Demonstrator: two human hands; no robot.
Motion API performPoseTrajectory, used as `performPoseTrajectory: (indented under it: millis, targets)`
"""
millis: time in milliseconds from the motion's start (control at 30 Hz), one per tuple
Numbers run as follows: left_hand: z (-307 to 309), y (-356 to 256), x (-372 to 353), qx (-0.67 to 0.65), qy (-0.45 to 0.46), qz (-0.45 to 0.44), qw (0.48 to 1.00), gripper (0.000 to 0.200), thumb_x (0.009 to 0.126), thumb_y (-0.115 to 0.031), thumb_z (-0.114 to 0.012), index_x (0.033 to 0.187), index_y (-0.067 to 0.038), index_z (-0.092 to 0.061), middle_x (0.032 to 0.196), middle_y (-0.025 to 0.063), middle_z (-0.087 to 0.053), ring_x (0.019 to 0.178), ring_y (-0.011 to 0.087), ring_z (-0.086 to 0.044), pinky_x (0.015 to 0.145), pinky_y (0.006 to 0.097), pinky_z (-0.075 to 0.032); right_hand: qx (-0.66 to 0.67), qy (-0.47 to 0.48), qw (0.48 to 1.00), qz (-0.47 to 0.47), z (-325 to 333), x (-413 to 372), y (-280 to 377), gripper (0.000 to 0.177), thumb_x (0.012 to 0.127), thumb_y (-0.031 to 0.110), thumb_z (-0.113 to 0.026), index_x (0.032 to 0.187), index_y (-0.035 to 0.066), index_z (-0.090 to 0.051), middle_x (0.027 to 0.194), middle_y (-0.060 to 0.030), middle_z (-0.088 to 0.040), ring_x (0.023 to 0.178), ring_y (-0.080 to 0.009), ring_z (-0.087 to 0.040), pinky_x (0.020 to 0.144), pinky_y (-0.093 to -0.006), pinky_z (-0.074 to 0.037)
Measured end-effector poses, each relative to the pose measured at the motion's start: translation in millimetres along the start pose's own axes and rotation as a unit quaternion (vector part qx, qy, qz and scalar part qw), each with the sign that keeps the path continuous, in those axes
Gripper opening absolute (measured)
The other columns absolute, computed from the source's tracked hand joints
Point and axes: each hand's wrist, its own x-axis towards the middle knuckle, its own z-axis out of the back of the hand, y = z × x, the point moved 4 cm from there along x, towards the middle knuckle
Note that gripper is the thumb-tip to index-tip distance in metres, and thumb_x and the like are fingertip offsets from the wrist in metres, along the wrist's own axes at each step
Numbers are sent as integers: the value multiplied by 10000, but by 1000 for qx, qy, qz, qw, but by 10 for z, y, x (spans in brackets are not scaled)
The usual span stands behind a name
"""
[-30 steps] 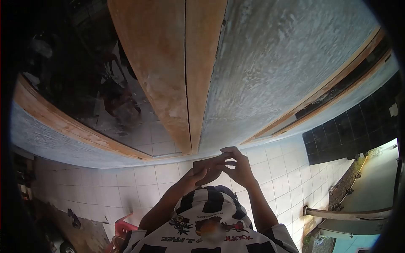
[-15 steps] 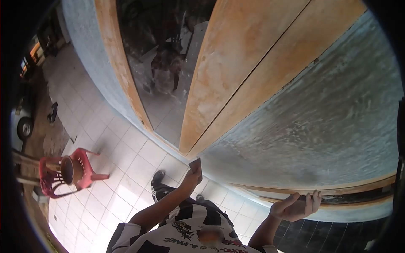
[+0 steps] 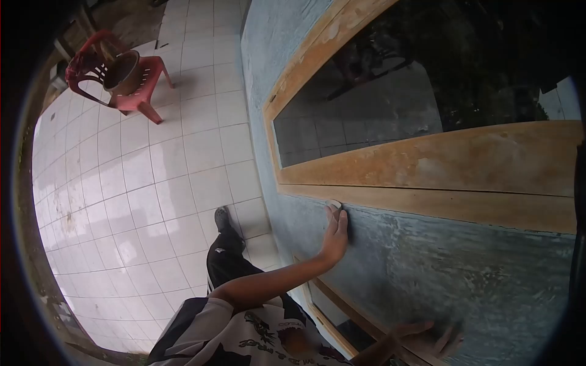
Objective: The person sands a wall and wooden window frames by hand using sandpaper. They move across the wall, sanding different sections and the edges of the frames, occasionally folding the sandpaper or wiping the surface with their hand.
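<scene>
My left hand (image 3: 334, 235) presses against the blue-grey wall (image 3: 452, 262), just below the corner of a wooden window frame (image 3: 366, 198). Its fingers hold a small pale-edged piece of sandpaper (image 3: 334, 205), mostly covered by the hand. At the lower right, my right hand (image 3: 427, 341) is blurred, with its fingers spread and nothing visible in them. It is close to the wall, beside another wooden frame (image 3: 342, 334) lower down.
Dark window glass (image 3: 366, 104) reflects the surroundings. A red plastic chair (image 3: 143, 97) stands on the white tiled floor (image 3: 140, 177), with a brown bucket (image 3: 122, 74) on its seat. My shoe (image 3: 222, 219) is on the tiles near the wall's foot.
My view has turned, so the window frame now lies more level. My left hand has brought the sandpaper to the wall below the frame. My right hand has moved lower in view.
</scene>
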Motion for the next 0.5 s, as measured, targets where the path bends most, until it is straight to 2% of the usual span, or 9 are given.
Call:
performPoseTrajectory:
  millis: [67, 100, 167, 200, 300, 367, 400, 467, 500]
  targets:
    - [-7, -46, 66, 98, -48, -86, 990, 772, 1101, -436, -288, 1546, 123, 6, 1615, 363, 110, 1537, 424, 83, 1245, 417, -42, 29, -6, 1000, 2, -48, 23, 57, 367, 1009, 232, -503, 1284, -2, -445, 1378, -218, -423, 1360, -370, -365, 1105, -558, -330]
    - [-12, -33, 55, 93, -54, -86, 990, 772, 1101, -436, -288, 1546, 123, 6, 1615, 363, 110, 1537, 424, 83, 1245, 417, -42, 48, -17, 999, -7, -86, 23, 82, 388, 1014, 242, -496, 1293, -21, -437, 1371, -233, -420, 1334, -382, -378, 1088, -557, -342]
    - [-83, -12, -85, 120, -11, -66, 991, 777, 1100, -447, -271, 1545, 119, 21, 1611, 370, 103, 1531, 439, 86, 1247, 428, -42, 83, -31, 996, -23, -177, 2, 121, 434, 1024, 261, -482, 1311, -59, -422, 1359, -263, -414, 1280, -407, -404, 1054, -555, -365]
    - [-37, -132, -88, 104, 1, -29, 994, 784, 1097, -460, -263, 1548, 115, 21, 1612, 368, 105, 1532, 439, 88, 1247, 435, -42, 101, -36, 994, -31, -216, -10, 134, 457, 1029, 270, -475, 1320, -78, -415, 1353, -278, -411, 1253, -419, -417, 1037, -554, -376]
    - [201, -111, 245, 101, -20, 27, 994, 791, 1094, -475, -254, 1553, 101, 31, 1612, 366, 113, 1531, 439, 92, 1248, 432, -42, 134, -34, 989, -44, -229, -70, 52, 506, 1040, 289, -461, 1338, -116, -400, 1340, -307, -405, 1200, -444, -442, 1004, -552, -399]
    - [283, 4, 338, 84, -39, 47, 995, 792, 1092, -482, -247, 1555, 97, 32, 1616, 360, 109, 1533, 434, 93, 1249, 430, -40, -22, 17, 998, 55, -152, -92, -85, 498, 1040, 346, -449, 1287, -86, -436, 1329, -328, -369, 1135, -446, -456, 946, -568, -379]
    - [320, 17, 389, 72, -57, 50, 995, 794, 1091, -489, -239, 1558, 93, 32, 1620, 355, 104, 1534, 428, 94, 1249, 428, -38, -20, 20, 998, 59, -176, 0, -14, 498, 1040, 346, -449, 1287, -86, -436, 1329, -328, -369, 1135, -446, -456, 946, -568, -379]
    - [296, 79, 333, 82, -50, 46, 994, 788, 1090, -491, -229, 1561, 85, 31, 1625, 345, 95, 1538, 419, 81, 1250, 418, -43, -84, 30, 994, 58, -203, 204, 221, 528, 1025, 387, -467, 1255, -87, -447, 1238, -302, -462, 1051, -424, -487, 844, -546, -402]
    - [283, 77, 320, 94, -42, 38, 994, 783, 1090, -493, -219, 1565, 78, 30, 1631, 336, 86, 1542, 409, 68, 1251, 407, -49, -83, 32, 994, 61, -201, 219, 283, 528, 1025, 387, -467, 1255, -87, -447, 1238, -302, -462, 1051, -424, -487, 844, -546, -402]
